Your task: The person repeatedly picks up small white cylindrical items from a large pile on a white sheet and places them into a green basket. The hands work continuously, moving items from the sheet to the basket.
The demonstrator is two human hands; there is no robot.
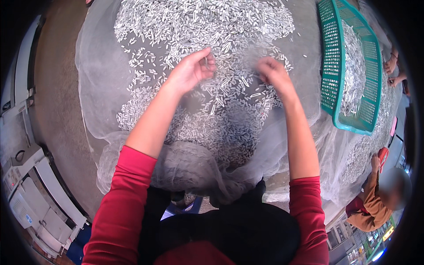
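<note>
Many small, pale silvery oblong pieces (207, 17) are heaped and scattered over the table in front of me. Among them lie a few longer, thin, loop-like pieces (244, 81). Just above the scattered ones, my left hand (193, 70) has loosely curled fingers, with a gap between thumb and fingers; nothing shows in it. To the right hangs my right hand (274, 75) over the same pieces, its fingers smeared by motion. Whether it holds a piece cannot be made out. Between my forearms, nearer to me, more pieces form a dense layer, partly in shadow.
Sheer white netting (190, 165) covers the tabletop and bunches along the near edge. At the right stands a green perforated plastic basket (327, 66) with more silvery pieces. Beyond it another person (369, 207) and other people's hands (391, 66) reach toward pieces. White equipment (44, 212) stands at the left.
</note>
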